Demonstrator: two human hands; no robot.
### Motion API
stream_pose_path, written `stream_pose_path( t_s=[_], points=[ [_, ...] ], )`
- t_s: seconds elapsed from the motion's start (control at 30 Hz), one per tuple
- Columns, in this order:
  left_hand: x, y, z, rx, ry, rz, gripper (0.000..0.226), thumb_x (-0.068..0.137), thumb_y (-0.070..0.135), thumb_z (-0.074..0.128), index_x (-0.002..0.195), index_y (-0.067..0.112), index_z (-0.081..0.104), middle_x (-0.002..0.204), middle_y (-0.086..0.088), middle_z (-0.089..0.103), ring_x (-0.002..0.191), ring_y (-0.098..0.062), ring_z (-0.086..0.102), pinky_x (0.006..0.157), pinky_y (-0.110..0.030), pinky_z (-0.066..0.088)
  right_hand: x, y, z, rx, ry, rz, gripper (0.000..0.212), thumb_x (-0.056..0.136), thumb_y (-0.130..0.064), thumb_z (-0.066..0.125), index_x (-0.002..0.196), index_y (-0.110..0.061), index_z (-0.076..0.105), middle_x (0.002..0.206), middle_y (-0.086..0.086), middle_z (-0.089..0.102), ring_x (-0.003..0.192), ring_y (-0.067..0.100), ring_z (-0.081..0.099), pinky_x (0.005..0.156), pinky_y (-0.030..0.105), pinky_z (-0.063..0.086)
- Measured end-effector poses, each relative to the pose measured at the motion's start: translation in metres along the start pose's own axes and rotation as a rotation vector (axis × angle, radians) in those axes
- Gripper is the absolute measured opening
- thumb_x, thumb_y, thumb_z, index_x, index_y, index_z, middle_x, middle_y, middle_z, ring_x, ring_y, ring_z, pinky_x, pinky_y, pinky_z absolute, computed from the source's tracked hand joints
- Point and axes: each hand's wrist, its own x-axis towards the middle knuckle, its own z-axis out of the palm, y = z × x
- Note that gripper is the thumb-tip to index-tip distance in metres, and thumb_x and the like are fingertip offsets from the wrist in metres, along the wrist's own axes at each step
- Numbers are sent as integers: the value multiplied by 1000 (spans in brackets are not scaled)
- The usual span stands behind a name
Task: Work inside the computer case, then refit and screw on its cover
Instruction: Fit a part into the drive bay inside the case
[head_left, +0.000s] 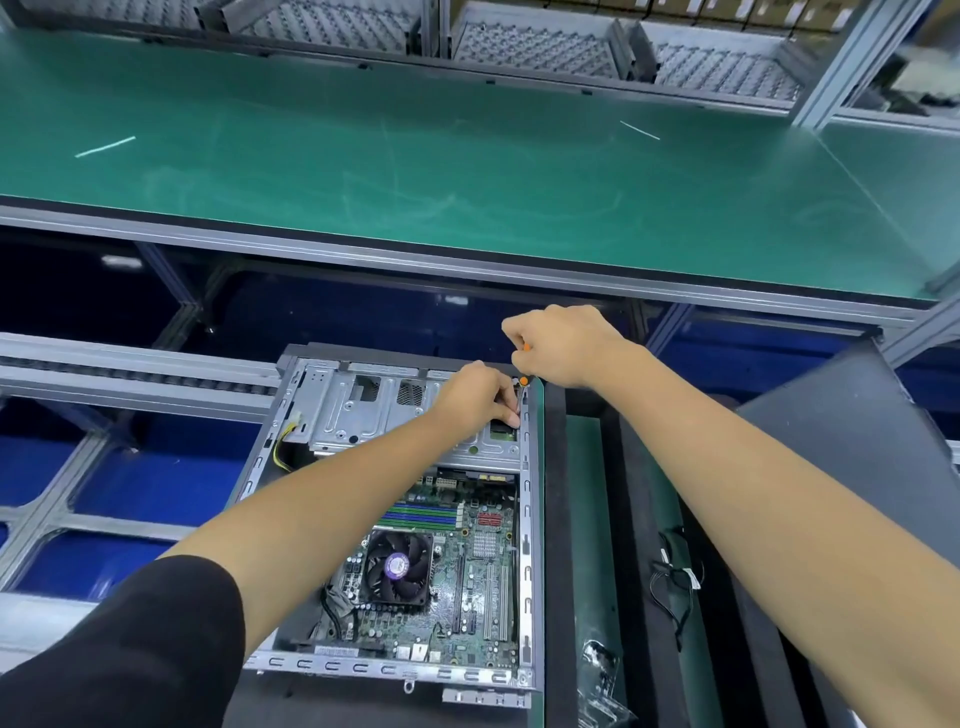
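Lying open on its side at the near edge of the work surface, the computer case (400, 519) shows its motherboard (457, 561), a dark CPU fan (399, 567) and a silver drive cage (363, 410) at the far end. The left hand (480, 397) reaches to the case's far right corner, fingers curled, pinching a thin metal shaft there. The right hand (561, 345) hovers just above that corner, clenched around a screwdriver (523, 381) with orange showing at the fist. A dark panel (852, 457) lies to the right, beyond a loose black cable (675, 577). Behind stretches a green bench (415, 156).
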Motion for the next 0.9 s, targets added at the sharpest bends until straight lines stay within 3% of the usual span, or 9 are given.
stream_pose_path(
  t_s=[0.2, 0.37, 0.5, 0.6, 0.73, 0.9],
  points=[
    [3, -2, 2, 63, -34, -7, 28, 73, 35, 89, 67, 34, 61, 91, 6, 72, 96, -11, 56, 85, -36, 52, 1, -5, -1, -38, -25, -29, 23, 91, -23, 52, 71, -25, 39, 64, -6, 52, 58, 15, 44, 54, 31, 29],
    [5, -2, 0, 65, -51, 23, 26, 74, 33, 89, 68, 31, 63, 83, 11, 72, 87, -12, 64, 78, -35, 53, 3, -11, -7, -69, -61, -27, 23, 93, -26, 53, 73, -23, 42, 68, -4, 52, 60, 16, 46, 57, 31, 33],
    [7, -6, -2, 43, -67, 62, 13, 80, 24, 86, 81, 20, 74, 92, 4, 75, 91, -15, 67, 84, -34, 53, 6, -17, -9, -173, -56, -23, 21, 96, -32, 51, 79, -20, 47, 72, -3, 48, 72, 22, 53, 63, 33, 36],
    [6, -12, -7, 36, -79, 143, 5, 86, 16, 79, 90, 14, 79, 95, 4, 76, 94, -14, 67, 86, -30, 50, 8, -20, -11, -209, -71, -7, 27, 96, -34, 50, 73, -21, 43, 72, -3, 46, 74, 26, 54, 63, 34, 34],
    [5, -16, -13, -67, -93, 192, 7, 89, 9, 75, 95, 10, 79, 94, 3, 76, 85, -6, 66, 76, -12, 45, 11, -23, -12, -263, -64, 11, 33, 98, -37, 48, 71, -19, 44, 71, -1, 46, 70, 25, 55, 64, 34, 38],
    [3, -19, -14, -130, -87, 215, 8, 86, 16, 80, 93, 16, 75, 93, 6, 75, 86, -3, 66, 78, -16, 50, 14, -27, -12, -290, -85, 75, 37, 100, -40, 46, 69, -19, 43, 70, -1, 47, 59, 19, 47, 58, 33, 36]
  ],
)
